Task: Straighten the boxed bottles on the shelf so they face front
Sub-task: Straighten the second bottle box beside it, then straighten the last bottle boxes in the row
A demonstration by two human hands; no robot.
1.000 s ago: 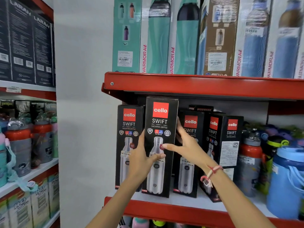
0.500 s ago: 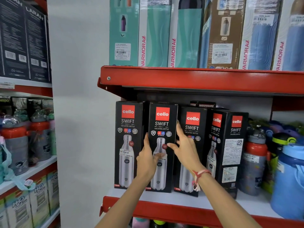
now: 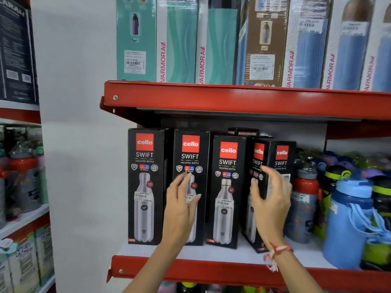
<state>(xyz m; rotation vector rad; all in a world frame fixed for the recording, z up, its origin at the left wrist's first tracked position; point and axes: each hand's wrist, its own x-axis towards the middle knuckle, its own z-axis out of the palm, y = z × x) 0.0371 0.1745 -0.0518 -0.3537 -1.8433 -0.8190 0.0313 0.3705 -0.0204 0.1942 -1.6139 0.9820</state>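
Observation:
Several black Cello Swift bottle boxes stand in a row on the red shelf (image 3: 190, 269). The first box (image 3: 146, 185), second box (image 3: 190, 157) and third box (image 3: 227, 187) show their fronts. The fourth box (image 3: 273, 159) is turned corner-forward, so two of its sides show. My left hand (image 3: 182, 208) floats open in front of the second box, fingers spread, holding nothing. My right hand (image 3: 270, 199) is open in front of the fourth box with curled fingers. Motion blur hides whether it touches the box.
Loose bottles, one red-capped (image 3: 304, 199) and one blue (image 3: 351, 220), crowd the shelf right of the boxes. A Modware box (image 3: 243, 132) stands behind the row. Tall Varmora boxes (image 3: 179, 43) fill the upper shelf. Another rack (image 3: 21, 220) with bottles stands at left.
Both hands let go of the second box, which now stands in line. My right hand moved right to the angled fourth box; my left hand opened and drew back slightly.

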